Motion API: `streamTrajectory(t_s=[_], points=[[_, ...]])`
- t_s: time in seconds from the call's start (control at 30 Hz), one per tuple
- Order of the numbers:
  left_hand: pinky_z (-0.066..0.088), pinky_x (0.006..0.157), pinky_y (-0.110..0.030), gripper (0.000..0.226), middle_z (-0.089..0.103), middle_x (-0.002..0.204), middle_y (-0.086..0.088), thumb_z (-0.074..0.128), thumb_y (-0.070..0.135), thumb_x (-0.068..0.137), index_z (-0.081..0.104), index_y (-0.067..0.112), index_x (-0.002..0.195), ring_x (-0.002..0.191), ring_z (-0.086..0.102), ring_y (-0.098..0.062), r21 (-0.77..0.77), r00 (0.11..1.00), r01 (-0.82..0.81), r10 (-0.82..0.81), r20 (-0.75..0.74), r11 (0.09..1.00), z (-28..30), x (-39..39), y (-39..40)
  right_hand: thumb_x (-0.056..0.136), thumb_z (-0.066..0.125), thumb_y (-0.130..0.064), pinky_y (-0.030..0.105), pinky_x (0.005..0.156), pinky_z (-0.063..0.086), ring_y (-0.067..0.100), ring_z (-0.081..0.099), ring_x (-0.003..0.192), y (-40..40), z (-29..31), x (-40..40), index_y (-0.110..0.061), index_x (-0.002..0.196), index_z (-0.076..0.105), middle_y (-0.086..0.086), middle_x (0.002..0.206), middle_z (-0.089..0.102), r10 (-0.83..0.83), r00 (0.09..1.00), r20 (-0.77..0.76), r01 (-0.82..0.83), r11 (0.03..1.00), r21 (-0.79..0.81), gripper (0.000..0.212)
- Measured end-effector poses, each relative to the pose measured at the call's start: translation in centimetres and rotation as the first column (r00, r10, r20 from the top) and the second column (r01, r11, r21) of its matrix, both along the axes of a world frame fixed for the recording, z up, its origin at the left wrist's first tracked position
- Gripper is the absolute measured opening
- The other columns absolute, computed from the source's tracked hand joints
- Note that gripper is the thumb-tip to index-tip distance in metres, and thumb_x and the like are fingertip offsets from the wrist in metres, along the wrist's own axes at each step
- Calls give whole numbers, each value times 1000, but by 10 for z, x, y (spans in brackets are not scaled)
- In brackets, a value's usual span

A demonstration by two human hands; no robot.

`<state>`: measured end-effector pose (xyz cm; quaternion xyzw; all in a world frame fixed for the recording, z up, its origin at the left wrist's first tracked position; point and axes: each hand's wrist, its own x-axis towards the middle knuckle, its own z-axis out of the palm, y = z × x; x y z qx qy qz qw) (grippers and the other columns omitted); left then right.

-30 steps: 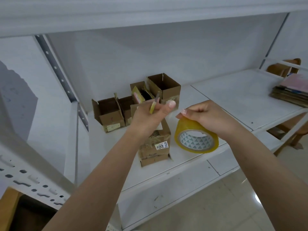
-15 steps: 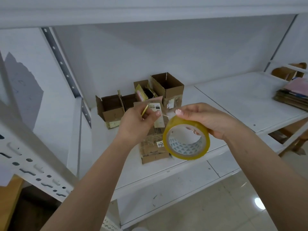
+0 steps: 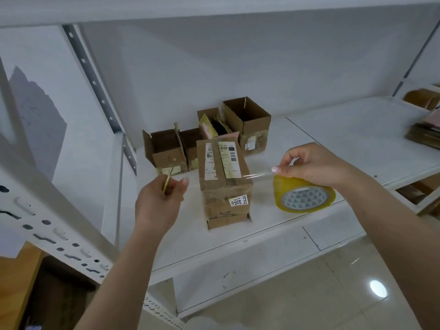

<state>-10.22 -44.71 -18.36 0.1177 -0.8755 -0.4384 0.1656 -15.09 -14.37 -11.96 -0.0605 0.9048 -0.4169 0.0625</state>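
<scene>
A closed cardboard box (image 3: 223, 177) with shipping labels and a "3551" sticker stands on the white shelf (image 3: 333, 139), on top of a flatter box. My right hand (image 3: 312, 163) holds a roll of yellowish clear tape (image 3: 303, 197) to the right of the box. A clear strip of tape (image 3: 228, 178) stretches from the roll leftward across the front of the box. My left hand (image 3: 158, 201) pinches the strip's free end, with a thin yellow piece sticking up between the fingers, left of the box.
Three open cardboard boxes (image 3: 166, 151) (image 3: 214, 125) (image 3: 247, 120) stand behind the closed one, against the back wall. A stack of flat cardboard and papers (image 3: 423, 134) lies at the shelf's far right. A perforated steel upright (image 3: 47, 234) runs at the left. Tiled floor below.
My hands have moved apart: the left went left, the right carried the roll to the right and down. A strip of tape now spans across the box, which was partly hidden behind my hands.
</scene>
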Motion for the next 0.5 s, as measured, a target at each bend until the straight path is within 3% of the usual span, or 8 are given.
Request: streamTrajectory(t_s=[0.17, 0.37, 0.5], points=[[39, 58, -25, 34, 64, 67, 6, 58, 50, 90, 58, 20, 74, 68, 59, -14, -14, 1000, -28, 28, -14, 1000, -5, -6, -6, 69, 78, -51, 37, 76, 53, 22, 67, 77, -8, -8, -12, -22, 76, 69, 4, 80, 70, -4, 1000, -31, 5, 999, 53, 31], [39, 58, -25, 35, 63, 59, 11, 60, 53, 88, 58, 22, 71, 66, 60, -9, 72, 999, -37, 36, 9, 997, -21, -14, -11, 69, 80, -50, 32, 71, 52, 19, 67, 72, -9, -23, -23, -22, 73, 70, 1, 75, 69, -5, 1000, 16, 4, 999, 51, 30], [45, 64, -31, 37, 62, 62, 7, 59, 52, 90, 59, 18, 73, 70, 61, -18, 206, 998, -17, 5, 59, 978, -40, -18, -7, 71, 79, -51, 28, 65, 50, 16, 65, 72, -11, -44, -28, -21, 74, 70, -1, 76, 69, -28, 996, 81, 23, 998, 59, 31]])
